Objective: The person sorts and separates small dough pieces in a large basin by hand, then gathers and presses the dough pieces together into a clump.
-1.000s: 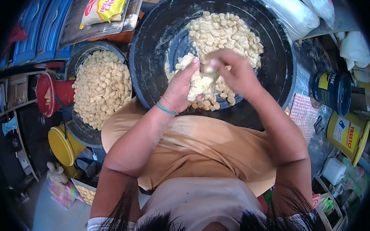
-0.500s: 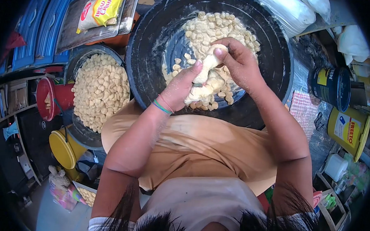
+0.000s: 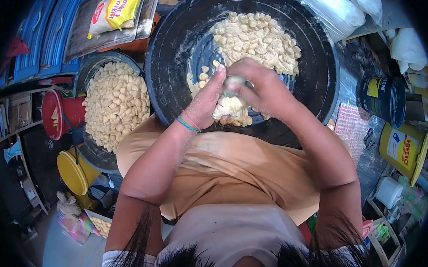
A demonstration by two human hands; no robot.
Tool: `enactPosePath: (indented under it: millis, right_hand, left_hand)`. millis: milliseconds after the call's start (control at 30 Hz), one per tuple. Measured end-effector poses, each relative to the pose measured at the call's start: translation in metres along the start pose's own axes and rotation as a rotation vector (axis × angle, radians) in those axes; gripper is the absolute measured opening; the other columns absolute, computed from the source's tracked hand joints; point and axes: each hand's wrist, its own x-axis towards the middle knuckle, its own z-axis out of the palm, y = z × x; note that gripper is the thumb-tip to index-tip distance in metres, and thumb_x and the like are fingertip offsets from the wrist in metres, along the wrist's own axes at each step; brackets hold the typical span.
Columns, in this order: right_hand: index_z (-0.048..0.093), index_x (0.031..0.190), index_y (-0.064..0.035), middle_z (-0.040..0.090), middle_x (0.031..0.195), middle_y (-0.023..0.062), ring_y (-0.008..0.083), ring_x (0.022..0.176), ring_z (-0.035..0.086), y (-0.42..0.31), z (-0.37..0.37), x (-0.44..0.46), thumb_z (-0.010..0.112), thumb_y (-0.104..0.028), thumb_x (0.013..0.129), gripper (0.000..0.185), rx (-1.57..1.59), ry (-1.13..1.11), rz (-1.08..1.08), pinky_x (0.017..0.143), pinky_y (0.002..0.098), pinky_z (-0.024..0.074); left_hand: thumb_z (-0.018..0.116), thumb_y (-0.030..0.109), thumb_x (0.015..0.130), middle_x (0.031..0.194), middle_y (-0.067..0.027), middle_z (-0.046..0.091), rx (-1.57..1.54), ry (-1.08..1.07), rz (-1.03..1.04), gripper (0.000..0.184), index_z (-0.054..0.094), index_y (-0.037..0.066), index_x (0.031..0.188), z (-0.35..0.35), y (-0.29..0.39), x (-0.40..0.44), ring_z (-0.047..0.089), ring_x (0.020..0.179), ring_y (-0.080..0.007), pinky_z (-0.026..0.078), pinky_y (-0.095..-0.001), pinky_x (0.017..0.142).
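Soft, pale dough [image 3: 230, 107] is gripped in my left hand [image 3: 207, 99], its thumb pointing up along the side. My right hand [image 3: 263, 90] is blurred by motion; its fingers curl over the upper part of the same dough, close to the left thumb. Both hands are held above a large black basin [image 3: 180, 27]. Inside it, many small floury dough pieces [image 3: 256, 40] are heaped on the far side, and a few loose ones [image 3: 203, 76] lie left of my hands. More pieces show just beneath the held dough.
To the left stands a tub [image 3: 100, 59] full of similar pieces [image 3: 115, 103], beside a red bucket [image 3: 57, 114] and a yellow one [image 3: 74, 172]. A bread crumbs bag [image 3: 115, 13] lies on a tray [image 3: 79, 44]. A dark bucket [image 3: 382, 100] and a yellow pail [image 3: 402, 151] stand right.
My right hand has come down and left, closer to my left hand. The dough strip that stretched up between them is now bunched and mostly covered by the right fingers.
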Motion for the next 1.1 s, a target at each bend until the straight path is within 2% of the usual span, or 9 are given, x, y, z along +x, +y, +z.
enactPosePath:
  millis: [100,133,367,500,533,667,767,900,1100]
  right_hand:
    - [0.061,0.103,-0.0058,0.057,0.099,0.0173,0.0282,0.094,0.058,-0.003,-0.029,0.006,0.061,-0.025,0.085,0.026,0.13,0.133,0.446,0.089,0.0397,0.0402]
    - [0.06,0.107,-0.0072,0.058,0.102,0.0158,0.0283,0.097,0.057,0.006,-0.041,0.008,0.063,-0.022,0.084,0.028,-0.213,0.096,0.267,0.092,0.0399,0.0391]
    - [0.06,0.11,-0.0091,0.057,0.116,0.0101,0.026,0.111,0.052,0.005,-0.031,-0.001,0.068,-0.011,0.079,0.032,0.053,-0.224,-0.055,0.097,0.0371,0.0391]
    - [0.057,0.105,-0.003,0.061,0.097,0.0058,0.0149,0.092,0.059,0.013,-0.025,-0.002,0.065,-0.007,0.083,0.024,0.48,-0.12,0.314,0.083,0.0297,0.0473]
    - [0.06,0.097,-0.004,0.061,0.077,0.0013,0.0072,0.067,0.055,0.013,-0.022,-0.001,0.069,-0.014,0.081,0.021,0.415,0.035,0.31,0.063,0.0238,0.0471]
    - [0.055,0.104,-0.0045,0.059,0.093,0.0031,0.0085,0.073,0.057,0.003,-0.033,0.005,0.066,-0.007,0.082,0.025,0.485,-0.043,0.466,0.058,0.0222,0.0464]
    - [0.055,0.105,-0.0054,0.057,0.096,0.004,0.0086,0.072,0.057,0.0,-0.02,0.001,0.066,-0.007,0.081,0.026,0.38,-0.074,0.192,0.058,0.0211,0.0458]
    - [0.06,0.099,-0.0026,0.055,0.097,0.0095,0.0141,0.077,0.06,0.004,-0.017,0.001,0.068,-0.016,0.081,0.024,0.105,0.045,0.239,0.07,0.0277,0.0494]
    - [0.055,0.105,-0.0051,0.06,0.093,0.0054,0.013,0.08,0.058,0.007,-0.005,0.003,0.056,-0.024,0.092,0.023,0.775,0.463,0.167,0.077,0.0265,0.0468]
  left_hand:
    - [0.043,0.039,0.093,0.1,-0.0038,0.058,0.053,-0.092,-0.01,0.041,0.044,0.011,0.123,-0.01,-0.004,0.002,0.058,0.063,-0.0072,0.042,-0.0186,0.042]
    - [0.046,0.034,0.091,0.102,-0.005,0.057,0.099,-0.085,0.023,0.043,0.04,0.011,0.126,-0.007,0.001,0.0,0.057,0.065,-0.0078,0.043,-0.0188,0.042]
    - [0.052,0.009,0.077,0.112,-0.0129,0.052,-0.098,0.009,0.211,0.057,0.031,0.011,0.13,0.001,0.005,0.0,0.058,0.096,-0.0191,0.052,-0.0264,0.056]
    - [0.054,0.013,0.074,0.108,-0.0139,0.053,-0.135,-0.098,0.166,0.062,0.032,0.01,0.132,-0.01,0.01,0.003,0.06,0.076,-0.0181,0.048,-0.0224,0.047]
    - [0.054,0.014,0.075,0.107,-0.0142,0.054,-0.133,-0.153,0.147,0.061,0.032,0.01,0.132,-0.011,0.012,0.002,0.061,0.076,-0.0186,0.048,-0.0225,0.048]
    - [0.055,0.024,0.084,0.097,-0.0129,0.058,-0.213,-0.165,0.053,0.051,0.035,0.009,0.128,-0.009,0.009,0.001,0.063,0.078,-0.0192,0.049,-0.0222,0.048]
    - [0.051,0.037,0.092,0.091,-0.0098,0.059,0.038,-0.033,0.086,0.046,0.039,0.007,0.125,-0.007,0.002,0.005,0.064,0.079,-0.0186,0.048,-0.0216,0.047]
    - [0.043,0.042,0.095,0.095,-0.0075,0.059,0.036,0.04,0.074,0.042,0.046,0.007,0.119,-0.003,0.006,0.005,0.064,0.074,-0.0146,0.048,-0.0221,0.048]
    - [0.037,0.045,0.096,0.085,-0.0079,0.064,-0.048,0.108,0.098,0.047,0.054,0.005,0.114,0.003,0.013,0.002,0.061,0.064,-0.011,0.044,-0.0211,0.047]
